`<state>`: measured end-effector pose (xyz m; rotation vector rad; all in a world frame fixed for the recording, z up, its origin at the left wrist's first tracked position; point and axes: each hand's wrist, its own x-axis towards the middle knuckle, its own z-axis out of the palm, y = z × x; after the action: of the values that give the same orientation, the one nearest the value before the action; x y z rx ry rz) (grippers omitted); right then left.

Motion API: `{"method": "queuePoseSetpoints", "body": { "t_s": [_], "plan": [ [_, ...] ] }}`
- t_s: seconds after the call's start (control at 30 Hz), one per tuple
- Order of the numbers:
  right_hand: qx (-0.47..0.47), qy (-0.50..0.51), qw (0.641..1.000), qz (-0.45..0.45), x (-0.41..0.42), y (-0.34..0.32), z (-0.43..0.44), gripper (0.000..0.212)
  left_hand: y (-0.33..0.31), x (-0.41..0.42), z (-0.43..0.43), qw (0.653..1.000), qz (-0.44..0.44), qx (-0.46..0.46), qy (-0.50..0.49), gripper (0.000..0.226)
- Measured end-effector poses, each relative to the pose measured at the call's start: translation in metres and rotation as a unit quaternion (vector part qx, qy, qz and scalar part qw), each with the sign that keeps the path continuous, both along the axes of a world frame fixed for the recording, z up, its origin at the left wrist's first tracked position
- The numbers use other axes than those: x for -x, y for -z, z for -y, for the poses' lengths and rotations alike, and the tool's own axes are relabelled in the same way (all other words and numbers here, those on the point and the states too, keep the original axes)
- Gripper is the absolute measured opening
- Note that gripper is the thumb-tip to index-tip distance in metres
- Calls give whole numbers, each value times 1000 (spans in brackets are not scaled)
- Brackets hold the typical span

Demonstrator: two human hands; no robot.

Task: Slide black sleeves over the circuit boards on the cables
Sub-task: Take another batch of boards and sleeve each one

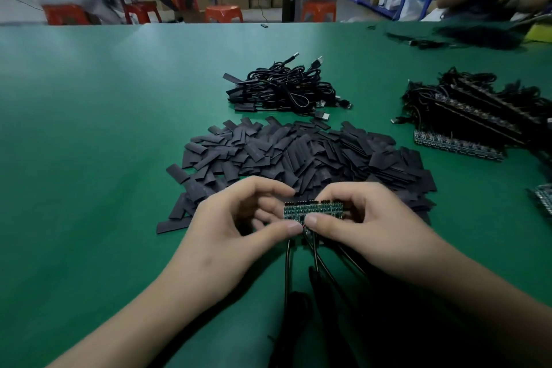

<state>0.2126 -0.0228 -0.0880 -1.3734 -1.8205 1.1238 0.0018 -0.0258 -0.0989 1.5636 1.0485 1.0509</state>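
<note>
Here, both hands meet low over the green bench (pixel 89 128), holding a short strip of green boards (pixel 313 212) between them. The left hand (pixel 236 227) pinches the strip's left end, thumb below and curled fingers behind. The right hand (pixel 367 224) pinches its right part the same way, its thumb tip pressed to the strip's lower edge beside the left thumb. The held boards are bare. Black cables (pixel 316 263) hang from their underside and trail toward the viewer across the bench. Just behind the hands lies a wide heap of flat black sleeves (pixel 298 155). Farther back sits a tangled bundle (pixel 286 86) of cables with USB plugs, and to the right a stack (pixel 478 119) of more boards with cables. Red stools (pixel 224 13) stand beyond the bench.
</note>
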Motion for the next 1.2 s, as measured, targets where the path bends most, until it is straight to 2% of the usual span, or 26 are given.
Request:
{"method": "queuePoseSetpoints", "body": {
  "t_s": [0.07,0.17,0.27,0.37,0.57,0.83,0.9,0.93,1.0,1.07,1.13,1.2],
  "plan": [
    [11,7,999,-43,3,2,4,15,-1,0,-2,1000,17,15,-8,33],
    [20,15,994,-103,8,3,6,2,-3,2,-3,998,45,37,0,35],
    [35,10,989,-144,10,3,5,2,-4,4,-5,995,77,59,21,32],
    [53,3,984,-171,10,3,4,2,-3,5,-5,992,95,81,30,33],
    [87,-19,974,-206,6,9,0,19,-1,5,-7,986,124,106,39,47],
    [129,-45,952,-274,6,9,-1,13,1,1,-7,977,173,120,43,50],
    [132,-45,958,-250,4,6,-1,8,-2,3,-8,979,178,98,35,48],
    [112,-40,973,-197,2,4,0,6,-2,5,-10,981,173,81,20,49],
    [7,-18,1000,-17,0,6,2,14,-3,10,-13,985,165,53,-22,55],
    [-126,-19,986,109,4,8,7,31,-1,12,-14,985,159,28,-56,57],
    [-206,-25,969,138,13,5,10,42,1,9,-13,986,150,1,-67,56],
    [-234,-21,965,119,18,5,10,40,2,6,-13,988,139,-33,-56,42]
  ]
}}
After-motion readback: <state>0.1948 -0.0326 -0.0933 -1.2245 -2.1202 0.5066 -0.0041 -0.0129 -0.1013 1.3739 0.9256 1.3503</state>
